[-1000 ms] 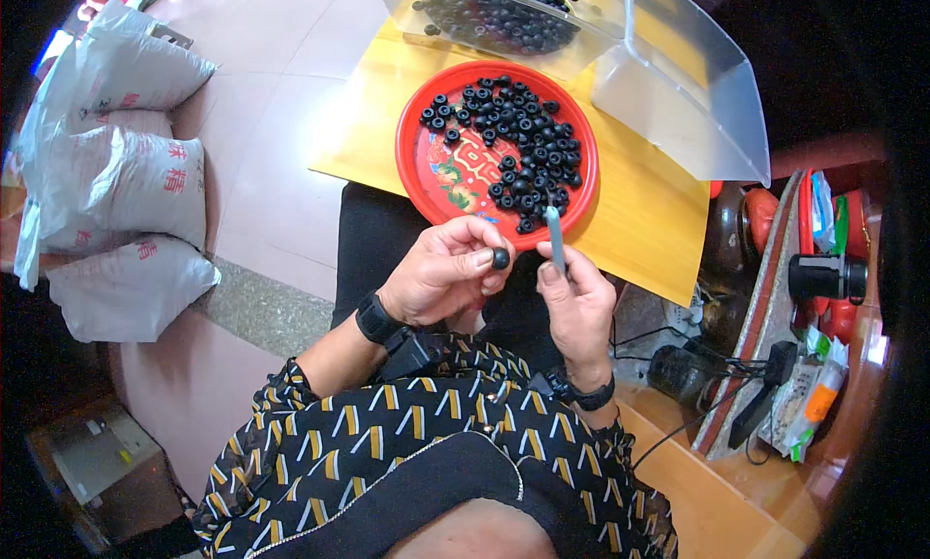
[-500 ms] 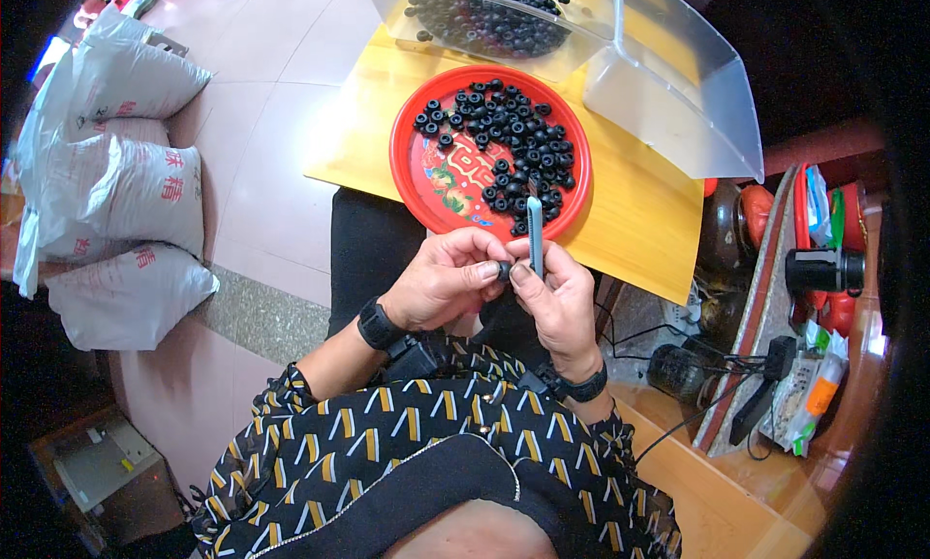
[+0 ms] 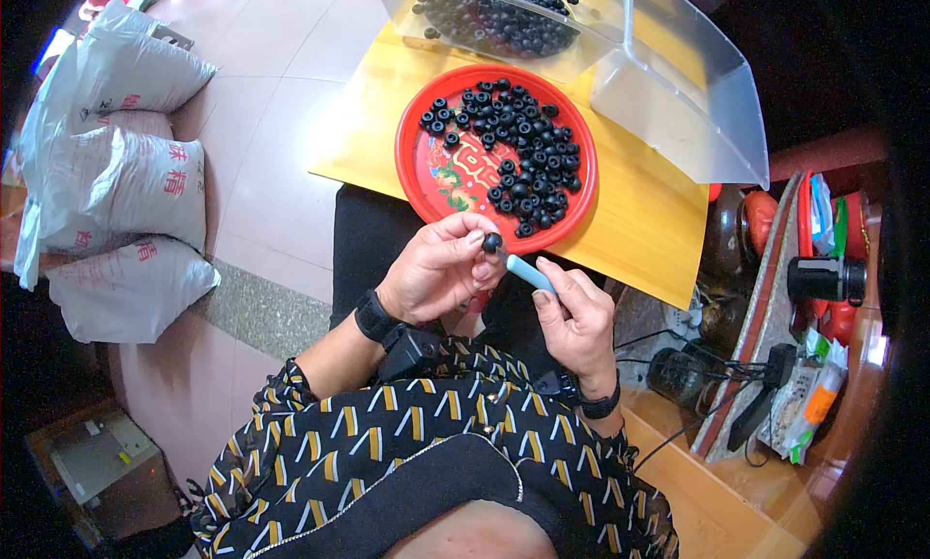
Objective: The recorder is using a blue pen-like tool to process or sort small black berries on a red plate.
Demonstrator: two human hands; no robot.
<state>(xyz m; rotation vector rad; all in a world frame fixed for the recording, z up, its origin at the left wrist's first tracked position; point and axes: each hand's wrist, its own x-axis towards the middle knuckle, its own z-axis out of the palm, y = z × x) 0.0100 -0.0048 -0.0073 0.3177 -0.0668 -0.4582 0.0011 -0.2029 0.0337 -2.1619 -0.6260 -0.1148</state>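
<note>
1. Just below the near edge of a red plate point(image 3: 405, 162), a small round black piece point(image 3: 492, 242) is held up, partly covered by fingertips.
2. By the left hand point(image 3: 438, 273) the piece is pinched, thumb and fingertips being closed on it; the lower fingers are curled, and their inner sides are hidden.
3. By the right hand point(image 3: 579, 325) a pale blue-handled tool point(image 3: 531, 274) is gripped between closed thumb and fingers, its rear end covered by them. Its tip is pointed toward the piece, but is too small to be made out; whether the two touch cannot be told.
4. On the plate many black pieces point(image 3: 552, 159) are crowded along the far and right sides; the printed pattern is partly covered.
5. Under the plate a yellow board point(image 3: 644, 239) is seen, its far part overlapped by clear plastic boxing point(image 3: 678, 113), cut off at the top. More black pieces are seen blurrily through its wall; whether one box or two is shown cannot be told.
6. At far left, white sacks point(image 3: 145, 186) are stacked, partly lost in the dark rim.
</note>
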